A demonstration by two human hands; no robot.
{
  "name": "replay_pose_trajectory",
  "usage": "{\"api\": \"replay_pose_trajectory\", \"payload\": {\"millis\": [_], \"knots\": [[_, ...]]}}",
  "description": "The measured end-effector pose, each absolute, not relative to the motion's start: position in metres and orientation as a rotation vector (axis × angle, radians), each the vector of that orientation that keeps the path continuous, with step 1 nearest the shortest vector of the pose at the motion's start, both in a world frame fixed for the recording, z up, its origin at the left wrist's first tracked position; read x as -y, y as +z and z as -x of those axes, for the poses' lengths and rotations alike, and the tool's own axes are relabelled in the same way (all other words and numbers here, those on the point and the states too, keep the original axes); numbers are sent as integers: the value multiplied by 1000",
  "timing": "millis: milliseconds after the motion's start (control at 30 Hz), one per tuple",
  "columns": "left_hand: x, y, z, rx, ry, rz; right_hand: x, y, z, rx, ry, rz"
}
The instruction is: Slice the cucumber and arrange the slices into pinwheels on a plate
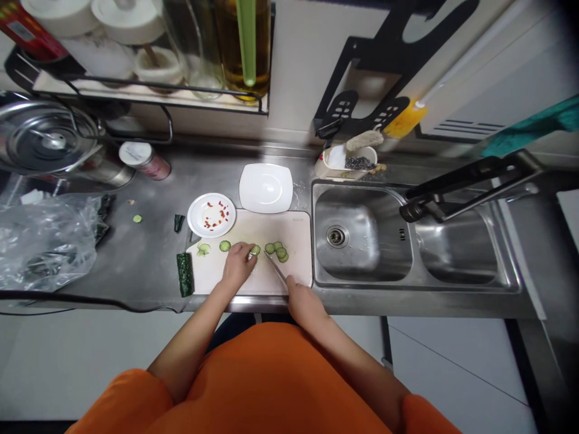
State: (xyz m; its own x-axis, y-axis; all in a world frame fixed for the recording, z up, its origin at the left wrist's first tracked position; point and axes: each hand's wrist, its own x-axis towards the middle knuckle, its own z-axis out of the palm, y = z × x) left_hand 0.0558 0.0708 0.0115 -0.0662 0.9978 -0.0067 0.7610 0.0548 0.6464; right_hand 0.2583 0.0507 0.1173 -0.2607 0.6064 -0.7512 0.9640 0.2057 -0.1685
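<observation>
Knife and cucumber meet mid-board

The left hand [239, 264] rests over the cutting board [296, 241] with its fingers bent, seeming to pin a short cucumber piece [256, 249] whose pale round face shows at the fingertips. The right hand [305, 301] grasps a knife [277, 269] by the handle, the blade slanting toward that piece, its tip just beside it. Whether the edge touches the flesh is too small to tell.

Slicing looks to be the step in hand: a cluster of cucumber slices [277, 249] lies on the board just right of the knife tip, while a lone slice [225, 246] and some thin scraps [203, 249] lie left of the left hand. A longer dark-green cucumber section [184, 274] rests by the board's left edge, and a stub [178, 223] sits beyond it on the counter [154, 259].

Another cut would call for a steady hold, fingertips tucked back from the blade, and the knife squared to the piece. A round plate [193, 215] holding red bits [224, 213] and a white square dish [265, 188] stand at the board's far side.
</observation>
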Motion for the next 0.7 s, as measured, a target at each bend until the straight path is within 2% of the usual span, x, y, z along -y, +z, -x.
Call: {"api": "replay_pose_trajectory", "payload": {"millis": [700], "knots": [[-69,2,-51,-1940,669,-1762,-59,125,-223,-1989,-823,-1424]]}}
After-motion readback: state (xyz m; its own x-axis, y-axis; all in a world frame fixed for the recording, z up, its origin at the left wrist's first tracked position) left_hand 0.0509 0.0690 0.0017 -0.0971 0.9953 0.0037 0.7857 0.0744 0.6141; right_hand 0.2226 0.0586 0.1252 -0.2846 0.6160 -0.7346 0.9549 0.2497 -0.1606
